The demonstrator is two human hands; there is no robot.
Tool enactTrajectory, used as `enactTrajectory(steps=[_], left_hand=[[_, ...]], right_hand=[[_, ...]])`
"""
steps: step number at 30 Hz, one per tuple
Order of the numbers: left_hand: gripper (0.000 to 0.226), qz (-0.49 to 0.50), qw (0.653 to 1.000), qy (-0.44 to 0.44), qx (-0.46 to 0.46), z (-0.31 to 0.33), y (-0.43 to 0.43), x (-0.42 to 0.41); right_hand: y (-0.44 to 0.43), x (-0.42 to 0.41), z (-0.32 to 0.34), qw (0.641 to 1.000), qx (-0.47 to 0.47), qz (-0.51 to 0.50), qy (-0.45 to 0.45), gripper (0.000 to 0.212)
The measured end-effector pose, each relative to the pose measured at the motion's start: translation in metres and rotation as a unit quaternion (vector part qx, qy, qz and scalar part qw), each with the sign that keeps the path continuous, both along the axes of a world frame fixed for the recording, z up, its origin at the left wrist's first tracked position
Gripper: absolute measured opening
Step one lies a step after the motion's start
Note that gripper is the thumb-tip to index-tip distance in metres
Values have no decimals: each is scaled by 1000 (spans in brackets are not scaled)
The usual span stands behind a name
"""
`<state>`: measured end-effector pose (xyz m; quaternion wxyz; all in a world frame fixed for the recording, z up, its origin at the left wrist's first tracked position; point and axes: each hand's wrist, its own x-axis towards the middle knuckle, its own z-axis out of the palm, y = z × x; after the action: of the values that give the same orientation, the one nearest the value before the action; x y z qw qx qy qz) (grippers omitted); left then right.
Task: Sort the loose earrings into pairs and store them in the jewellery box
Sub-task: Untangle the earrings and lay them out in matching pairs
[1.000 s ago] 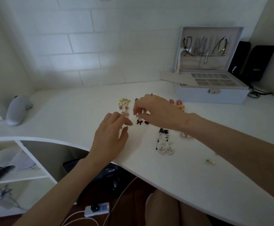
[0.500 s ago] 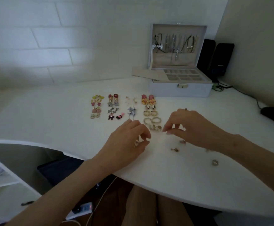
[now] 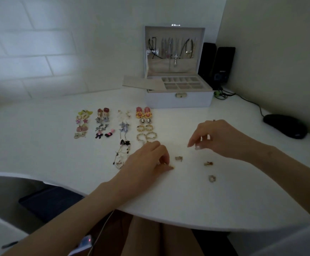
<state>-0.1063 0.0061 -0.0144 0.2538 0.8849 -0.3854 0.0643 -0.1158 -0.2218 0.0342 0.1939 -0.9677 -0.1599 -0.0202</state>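
Note:
Paired earrings lie in four columns on the white desk (image 3: 39, 145); a pink and gold pair (image 3: 143, 112) heads the right column. The open white jewellery box (image 3: 178, 100) stands behind them, its tray compartments bare and necklaces hanging in the lid. My left hand (image 3: 150, 159) rests on the desk with curled fingers pinching a small gold earring (image 3: 170, 166) at its fingertips. My right hand (image 3: 217, 137) hovers above the desk, fingers loosely curled, holding nothing I can see. Three loose earrings lie near: one (image 3: 178, 158) between my hands, one (image 3: 208, 163) and one (image 3: 212, 178) under my right wrist.
A black mouse (image 3: 285, 126) lies at the right, its cable running to two black speakers (image 3: 217, 65) behind the box. A loose beige tray lid (image 3: 141, 84) sticks out of the box's left side. The desk's curved front edge runs just below my hands.
The view swung right from the left columns to the loose earrings. My left hand came down on the gold earring; my right hand lifted slightly and moved right.

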Motion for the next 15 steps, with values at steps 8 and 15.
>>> enactTrajectory(steps=[8,15], left_hand=[[10,-16,995,58,-79,9,-2,-1],[11,-26,987,113,-110,11,-10,-4]], right_hand=[[-11,-10,15,989,3,-6,145,13],[-11,-16,1,985,18,-6,169,15]])
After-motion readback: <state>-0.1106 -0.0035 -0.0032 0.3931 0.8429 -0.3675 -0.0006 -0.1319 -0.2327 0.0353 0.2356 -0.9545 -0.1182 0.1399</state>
